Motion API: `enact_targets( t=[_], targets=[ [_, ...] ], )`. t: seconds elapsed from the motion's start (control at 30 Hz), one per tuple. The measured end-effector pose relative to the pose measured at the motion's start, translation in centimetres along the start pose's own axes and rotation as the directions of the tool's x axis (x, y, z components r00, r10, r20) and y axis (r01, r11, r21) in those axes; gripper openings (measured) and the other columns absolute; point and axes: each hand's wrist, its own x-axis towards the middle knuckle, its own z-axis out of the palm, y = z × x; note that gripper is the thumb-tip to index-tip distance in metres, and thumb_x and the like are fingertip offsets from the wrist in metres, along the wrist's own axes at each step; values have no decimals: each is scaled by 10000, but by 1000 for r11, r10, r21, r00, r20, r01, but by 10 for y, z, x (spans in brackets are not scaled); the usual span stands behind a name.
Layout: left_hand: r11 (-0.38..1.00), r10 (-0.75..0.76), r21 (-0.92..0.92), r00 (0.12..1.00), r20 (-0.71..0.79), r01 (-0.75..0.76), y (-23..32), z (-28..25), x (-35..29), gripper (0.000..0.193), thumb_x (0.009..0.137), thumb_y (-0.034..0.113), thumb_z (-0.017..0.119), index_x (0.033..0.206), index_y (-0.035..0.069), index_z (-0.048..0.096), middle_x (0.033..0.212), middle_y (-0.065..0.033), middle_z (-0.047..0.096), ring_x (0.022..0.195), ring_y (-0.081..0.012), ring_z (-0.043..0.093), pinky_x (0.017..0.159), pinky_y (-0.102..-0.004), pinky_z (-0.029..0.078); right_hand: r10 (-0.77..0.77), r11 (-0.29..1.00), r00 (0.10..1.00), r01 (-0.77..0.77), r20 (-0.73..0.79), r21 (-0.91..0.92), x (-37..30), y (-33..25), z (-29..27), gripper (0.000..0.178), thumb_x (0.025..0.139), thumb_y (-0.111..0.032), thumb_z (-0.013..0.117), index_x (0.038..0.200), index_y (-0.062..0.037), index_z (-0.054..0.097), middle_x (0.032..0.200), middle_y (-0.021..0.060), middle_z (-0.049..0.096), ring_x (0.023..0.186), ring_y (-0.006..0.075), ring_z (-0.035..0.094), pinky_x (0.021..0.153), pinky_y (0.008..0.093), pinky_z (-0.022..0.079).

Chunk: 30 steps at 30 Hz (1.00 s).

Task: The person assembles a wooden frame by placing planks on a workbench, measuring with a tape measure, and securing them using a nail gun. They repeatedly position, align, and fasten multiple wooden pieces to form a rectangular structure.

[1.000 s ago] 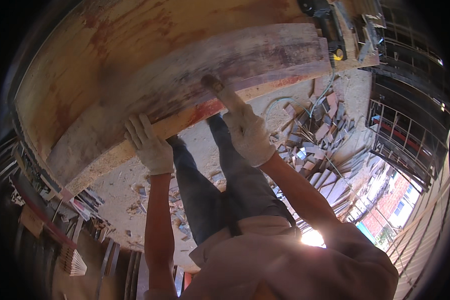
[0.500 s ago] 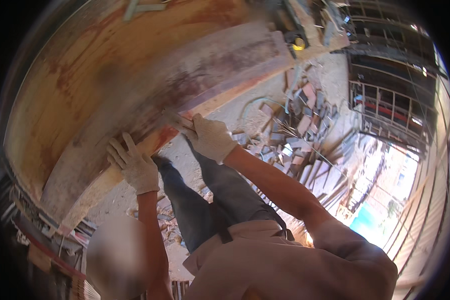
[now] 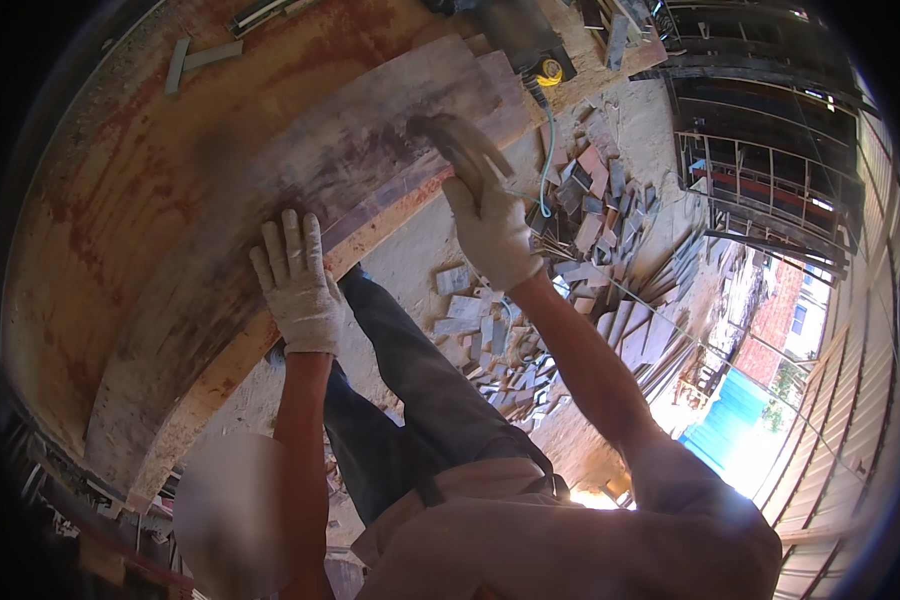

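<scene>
A long grey-brown wooden board [image 3: 370, 130], darkly stained, lies along the near edge of a reddish-brown wooden worktop [image 3: 120, 200]. My left hand [image 3: 300, 290], in a whitish work glove, rests flat on the board near its front edge, fingers spread. Farther right, my right hand [image 3: 492, 230], gloved too, is over the board's front edge. Its finger end looks dark and smeared by motion; whether those are stained glove fingers or a dark thing held in them, I cannot make out.
Wood offcuts [image 3: 580, 240] lie heaped on the floor to the right. A yellow round item [image 3: 548, 72] sits at the worktop's far right, with a light-blue hose [image 3: 548, 165] hanging nearby. Two narrow strips [image 3: 198, 62] lie at the back. Dark metal racks [image 3: 770, 130] stand at right.
My right hand has moved right and away from me along the board, apart from the left. My left hand has shifted slightly right and still lies on the board. The view has shifted a little.
</scene>
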Motion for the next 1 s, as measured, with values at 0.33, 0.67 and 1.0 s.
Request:
enact_targets(
  t=[0.33, 0.67, 1.0],
  targets=[
    [999, 16, 40, 1000, -18, -16, -1, 0, 2, 736, 871, 187, 688, 1556, 128, 425, 1647, -142, 344, 1505, -421, 321, 1216, -619, 264, 99, 995, 982, -100, 160, -2, 7, -25, -10, 428, 1012, -338, 625, 1267, 5, 593, 1065, 303, 676, 984, 470, 671, 810, 513, 543],
    [999, 43, 16, 999, 2, -43, 4, -1, 3, 799, 869, 236, 709, 1589, 149, 371, 1663, -141, 318, 1533, -407, 279, 1234, -608, 245, 264, 950, 924, -201, 275, -238, -4, 41, 16, 403, 1012, -420, 587, 997, -19, 553, 854, 317, 673, 812, 506, 666, 667, 595, 502],
    [984, -176, -20, 984, 16, 176, -79, -10, -83, 739, 922, 353, 683, 1552, 80, 410, 1625, -174, 379, 1530, -379, 300, 1240, -608, 204, -318, 376, 836, 544, 447, -750, 32, 273, 3, 595, 987, -266, 584, 1476, 48, 460, 1420, 274, 533, 1371, 374, 484, 1188, 457, 341]
  ],
)
